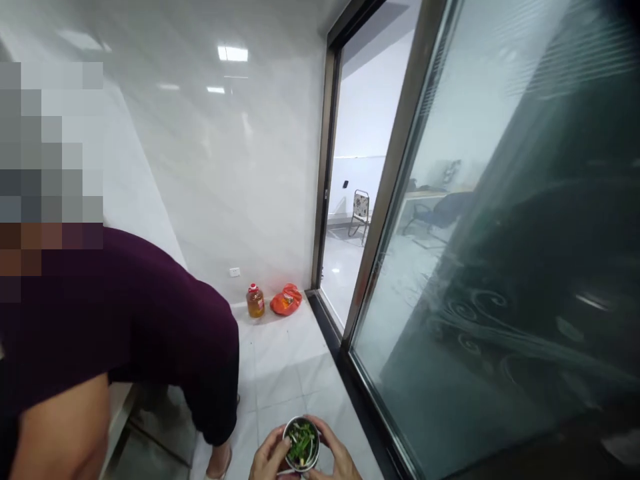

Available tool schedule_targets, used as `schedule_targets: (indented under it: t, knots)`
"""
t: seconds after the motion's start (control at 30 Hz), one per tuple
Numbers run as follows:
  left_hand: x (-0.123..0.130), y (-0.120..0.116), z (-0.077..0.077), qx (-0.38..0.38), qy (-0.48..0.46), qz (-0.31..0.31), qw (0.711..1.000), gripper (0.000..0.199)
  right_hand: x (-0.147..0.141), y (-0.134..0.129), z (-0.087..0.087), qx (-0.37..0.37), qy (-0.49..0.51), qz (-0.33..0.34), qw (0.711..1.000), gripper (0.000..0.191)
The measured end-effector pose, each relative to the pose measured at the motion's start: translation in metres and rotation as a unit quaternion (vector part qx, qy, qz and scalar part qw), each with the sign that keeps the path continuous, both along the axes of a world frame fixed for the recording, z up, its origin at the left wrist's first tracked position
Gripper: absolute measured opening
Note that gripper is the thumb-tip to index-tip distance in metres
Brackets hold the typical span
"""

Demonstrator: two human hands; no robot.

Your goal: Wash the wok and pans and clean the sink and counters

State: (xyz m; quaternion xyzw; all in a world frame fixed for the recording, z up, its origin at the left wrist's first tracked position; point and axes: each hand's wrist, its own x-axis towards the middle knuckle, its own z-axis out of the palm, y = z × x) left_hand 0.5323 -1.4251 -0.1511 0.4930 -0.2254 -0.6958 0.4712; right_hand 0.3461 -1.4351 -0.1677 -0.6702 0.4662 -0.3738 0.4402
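Tiled floor [280, 373]; bowl [317, 449] held between left hand [267, 459], right hand [341, 459].

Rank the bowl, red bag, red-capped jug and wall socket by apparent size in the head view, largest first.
1. Bowl, though nearness to the camera enlarges it
2. Red bag
3. Red-capped jug
4. Wall socket

"What do you count, bottom centre?"
"Two hands [269, 457] of mine, one bowl [317, 448]."
"Left side?"
"One other person [150, 300]."
"Centre?"
"One bottle [255, 304], one bag [285, 303], one socket [235, 272]."
"Upper right of centre?"
"One chair [361, 205] I see clearly; behind the glass [450, 380], too blurred to count."
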Motion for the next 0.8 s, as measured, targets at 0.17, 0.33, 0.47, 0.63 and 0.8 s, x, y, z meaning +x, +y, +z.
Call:
schedule_targets:
  t: [0.17, 0.33, 0.47, 0.63, 0.8]
  knots:
    - [0.012, -0.124, 0.021, -0.02, -0.005, -0.109, 0.994, 0.067, 0.004, -0.109, 0.02, 0.075, 0.005, -0.013, 0.997, 0.075]
    - [0.015, -0.241, 0.026, -0.039, -0.026, -0.163, 0.985, 0.057, 0.002, -0.216, 0.015, 0.113, -0.009, -0.014, 0.993, 0.079]
    - [0.008, -0.346, 0.017, -0.042, -0.053, -0.155, 0.986, 0.052, -0.001, -0.32, 0.002, 0.084, -0.039, 0.0, 0.996, 0.079]
    - [0.001, -0.479, 0.006, -0.007, -0.076, -0.144, 0.987, 0.056, -0.002, -0.455, -0.007, 0.057, -0.066, -0.009, 0.996, 0.075]
    - [0.003, -0.587, -0.016, 0.048, -0.036, -0.112, 0.992, 0.058, 0.0, -0.567, -0.028, 0.086, -0.085, -0.072, 0.99, 0.071]
